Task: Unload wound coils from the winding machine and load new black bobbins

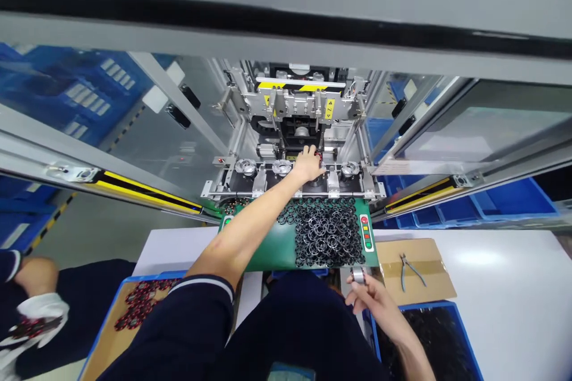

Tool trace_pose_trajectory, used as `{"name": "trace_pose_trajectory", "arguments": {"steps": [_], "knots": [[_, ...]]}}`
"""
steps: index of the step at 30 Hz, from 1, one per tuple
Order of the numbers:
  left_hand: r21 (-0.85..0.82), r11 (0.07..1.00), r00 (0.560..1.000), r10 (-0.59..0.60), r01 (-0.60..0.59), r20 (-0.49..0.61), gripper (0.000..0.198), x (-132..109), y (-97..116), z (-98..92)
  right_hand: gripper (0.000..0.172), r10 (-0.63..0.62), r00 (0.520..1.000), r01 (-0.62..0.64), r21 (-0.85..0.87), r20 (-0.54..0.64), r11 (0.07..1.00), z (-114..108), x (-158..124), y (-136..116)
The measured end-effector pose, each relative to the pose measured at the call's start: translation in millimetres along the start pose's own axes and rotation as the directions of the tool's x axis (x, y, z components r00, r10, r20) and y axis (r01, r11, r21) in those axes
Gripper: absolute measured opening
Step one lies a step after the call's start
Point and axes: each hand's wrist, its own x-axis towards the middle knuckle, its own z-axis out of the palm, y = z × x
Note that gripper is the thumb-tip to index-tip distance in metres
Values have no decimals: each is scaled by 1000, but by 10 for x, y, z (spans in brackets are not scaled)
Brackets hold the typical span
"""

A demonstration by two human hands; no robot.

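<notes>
1. Nearest, low on the right, a blue plastic tray full of black bits sits by the right arm. Low on the left, a blue-edged tray lined with brown card holds red-and-black round parts.
2. The right hand is at the near edge of the green flat worktop. Its thumb and fingers pinch a short, round, silver metal part. The part's ends seem to face left and right.
3. Just right of that hand, grey-blue metal cutters lie open on a brown cardboard sheet.
4. Past the silver part, a bit to the left, is a big heap of thin black rings. It lies between the two hands.
5. The left hand is far ahead, well apart from the right one. It is over the row of round, shiny metal holders, third spot from the left. A small red-and-black part shows by its fingers; I cannot tell if they grip it.
6. So the left hand is nearer the holders. From the silver part, they lie ahead and mostly left, past the heap.
</notes>
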Motion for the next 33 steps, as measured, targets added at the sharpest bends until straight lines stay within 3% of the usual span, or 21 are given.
{"name": "trace_pose_trajectory", "arguments": {"steps": [3,6,8,10,12,13,15,18,21,26,30,33], "knots": [[-146,986,970,45,-82,-240,50,-501,-192,174,137,15,999,-16,-41,-41,999,115,-96,82],[-313,942,936,5,-122,-351,42,-1295,-498,656,123,-55,998,61,-162,42,985,309,-61,4],[-413,909,970,-47,-57,-237,40,-1900,-705,1088,95,-179,980,198,-294,92,935,502,77,-81],[-450,882,990,-142,135,19,36,-2467,-867,1510,64,-344,929,367,-441,136,819,754,324,-158],[-420,846,936,-228,327,269,39,-2927,-979,1843,44,-432,883,453,-578,186,678,1064,654,-219],[-384,836,900,-262,393,349,41,-3103,-1026,1965,36,-419,885,441,-656,203,613,1234,833,-246],[-322,827,854,-315,461,414,44,-3345,-1127,2130,33,-279,918,389,-778,282,494,1587,1189,-298],[-295,824,851,-363,483,380,44,-3464,-1314,2252,38,-73,943,331,-891,325,312,2076,1649,-372],[-307,832,877,-379,463,294,40,-3369,-1490,2315,35,-29,950,310,-928,311,205,2444,1992,-428],[-333,830,894,-406,447,188,35,-3023,-1623,2343,46,-72,977,212,-940,200,267,2761,2343,-495],[-352,807,880,-422,474,216,57,-2825,-1671,2345,71,-99,980,196,-928,173,317,2863,2513,-569],[-351,814,885,-400,462,237,55,-2731,-1739,2355,66,-89,982,188,-924,168,333,2959,2637,-642]]}}
